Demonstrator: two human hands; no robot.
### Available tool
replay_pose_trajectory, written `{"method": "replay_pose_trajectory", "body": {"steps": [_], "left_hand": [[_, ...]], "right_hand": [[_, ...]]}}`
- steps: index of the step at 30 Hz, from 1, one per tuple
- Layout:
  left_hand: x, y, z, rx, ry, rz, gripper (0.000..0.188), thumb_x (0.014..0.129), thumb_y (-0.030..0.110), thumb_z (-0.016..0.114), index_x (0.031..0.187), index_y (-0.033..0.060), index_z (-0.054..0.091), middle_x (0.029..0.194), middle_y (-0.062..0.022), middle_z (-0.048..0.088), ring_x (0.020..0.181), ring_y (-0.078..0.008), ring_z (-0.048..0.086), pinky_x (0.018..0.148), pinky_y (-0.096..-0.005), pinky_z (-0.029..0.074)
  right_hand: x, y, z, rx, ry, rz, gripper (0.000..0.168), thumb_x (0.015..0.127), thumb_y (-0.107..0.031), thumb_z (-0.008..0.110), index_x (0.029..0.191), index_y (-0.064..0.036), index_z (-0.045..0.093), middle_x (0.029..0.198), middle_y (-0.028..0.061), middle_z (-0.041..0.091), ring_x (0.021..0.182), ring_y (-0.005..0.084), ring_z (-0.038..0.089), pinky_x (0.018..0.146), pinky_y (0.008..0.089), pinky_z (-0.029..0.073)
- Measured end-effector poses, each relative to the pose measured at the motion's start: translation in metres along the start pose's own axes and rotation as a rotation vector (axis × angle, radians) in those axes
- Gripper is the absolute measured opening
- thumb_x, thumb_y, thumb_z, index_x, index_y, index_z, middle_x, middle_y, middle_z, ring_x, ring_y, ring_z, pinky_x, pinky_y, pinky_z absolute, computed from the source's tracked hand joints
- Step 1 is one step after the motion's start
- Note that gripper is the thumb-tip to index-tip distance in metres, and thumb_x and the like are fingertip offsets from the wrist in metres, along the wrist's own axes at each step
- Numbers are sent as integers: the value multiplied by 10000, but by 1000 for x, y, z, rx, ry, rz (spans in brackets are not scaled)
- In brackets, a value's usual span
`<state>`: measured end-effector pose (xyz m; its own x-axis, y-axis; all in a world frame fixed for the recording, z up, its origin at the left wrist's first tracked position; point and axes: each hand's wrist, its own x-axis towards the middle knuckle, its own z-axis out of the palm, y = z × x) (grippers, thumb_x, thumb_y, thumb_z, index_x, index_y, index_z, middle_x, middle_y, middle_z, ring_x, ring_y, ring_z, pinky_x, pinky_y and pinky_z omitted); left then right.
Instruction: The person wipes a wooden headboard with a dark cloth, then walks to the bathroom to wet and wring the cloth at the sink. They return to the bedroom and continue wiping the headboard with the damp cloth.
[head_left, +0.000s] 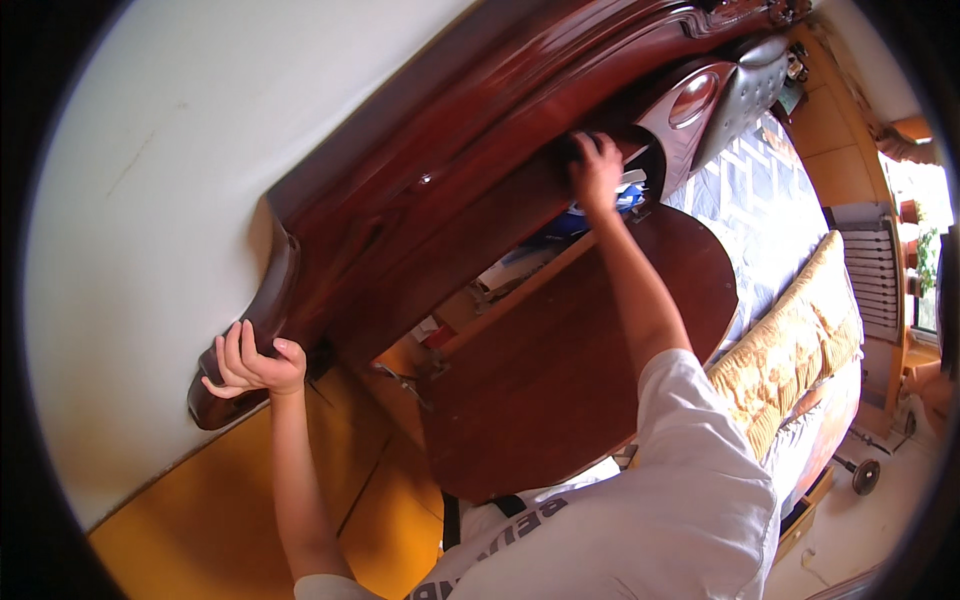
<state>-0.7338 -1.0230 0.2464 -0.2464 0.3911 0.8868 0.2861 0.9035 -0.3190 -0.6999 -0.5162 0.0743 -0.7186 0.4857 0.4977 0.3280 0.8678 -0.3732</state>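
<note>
A dark red, glossy wooden headboard (450, 135) runs along the white wall. My left hand (251, 362) rests with curled fingers around the curved foot-like end of its frame, at the lower left. Higher up and to the right, my right hand (596, 169) reaches over the far end of an open storage compartment behind a lowered wooden flap (540, 360); its fingertips lie against a dark area, and whether they hold anything cannot be told. Beside that hand are blue and white items (631, 196) inside the compartment. A metal hinge stay (401, 382) joins the flap's near end.
A bed with a patterned grey sheet (739, 187) and a folded yellow quilt (795, 330) lies to the right. A tufted silver headrest (750, 90) stands above it. Yellow wooden flooring (202, 517) is at the lower left, and a dumbbell (864, 476) at the far right.
</note>
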Motion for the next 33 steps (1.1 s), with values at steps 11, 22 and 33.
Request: {"method": "replay_pose_trajectory", "body": {"steps": [11, 22, 33], "left_hand": [[-1, 0, -3, -14, -11, -27, 361, 936, 349, 379, 1024, 95, 620, 1056, -24, 639, 1079, -253, 558, 1086, -569, 127], [3, 0, 0, -13, -7, 2, 373, 956, 369, 363, 1035, 102, 612, 1041, -18, 648, 1096, -248, 549, 1085, -558, 131], [-1, 1, 6, -31, 31, -24, 380, 942, 373, 381, 1019, 101, 635, 1019, -17, 652, 1054, -250, 571, 1096, -573, 123]], "right_hand": [[-124, -149, 19, -33, -99, 5, 418, 775, -116, 575, 1181, -199, 624, 1370, 86, 431, 1249, 321, 417, 1009, 526, 343], [-180, -232, 7, 383, -500, -604, 517, 720, -196, 659, 1233, -225, 609, 1365, 73, 468, 1251, 277, 431, 1034, 486, 350], [-9, 20, 32, -357, -17, 257, 503, 769, -237, 642, 1267, -276, 580, 1342, 70, 492, 1208, 326, 453, 926, 500, 407]]}}
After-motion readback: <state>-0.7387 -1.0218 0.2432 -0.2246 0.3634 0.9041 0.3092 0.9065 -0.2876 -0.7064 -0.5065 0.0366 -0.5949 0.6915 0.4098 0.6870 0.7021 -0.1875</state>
